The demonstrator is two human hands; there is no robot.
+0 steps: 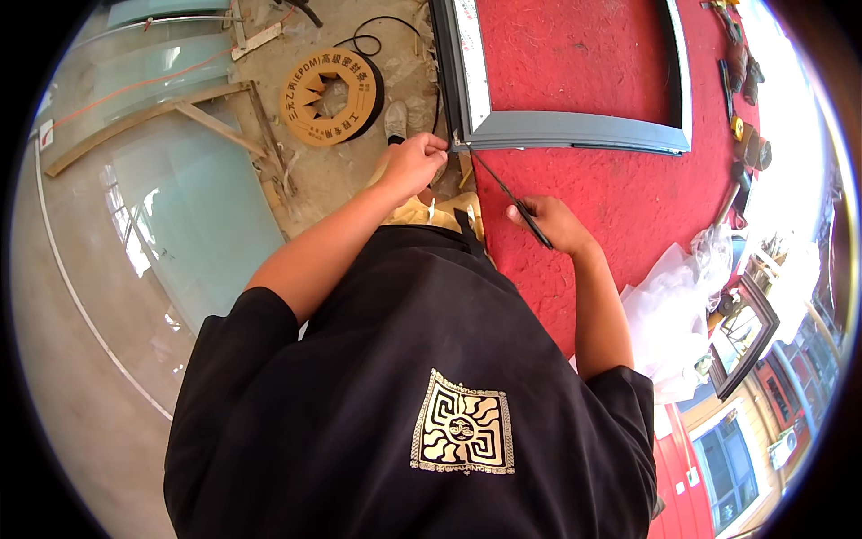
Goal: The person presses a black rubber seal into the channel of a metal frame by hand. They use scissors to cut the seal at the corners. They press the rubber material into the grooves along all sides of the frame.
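A grey window frame (pixel 566 130) lies on a red-covered table, its near left corner overhanging the table's left edge. At that corner my left hand (pixel 419 166) is closed, the fingertips pinched together. What they hold is too small to make out; a thin black strip (pixel 438 117) runs down beside the frame toward them. My right hand (pixel 552 223) grips black-handled scissors (pixel 530 220) over the table. Their long thin blades slant up and left, with the tips at the same corner, close to my left fingertips.
The red table (pixel 593 216) carries several hand tools (pixel 741 135) along its right side and clear plastic wrapping (pixel 664 296) lower right. On the floor at left rest a cardboard reel (pixel 301 103), a loose black cord (pixel 386 20), glass panes (pixel 180 180) and a wooden frame (pixel 144 130).
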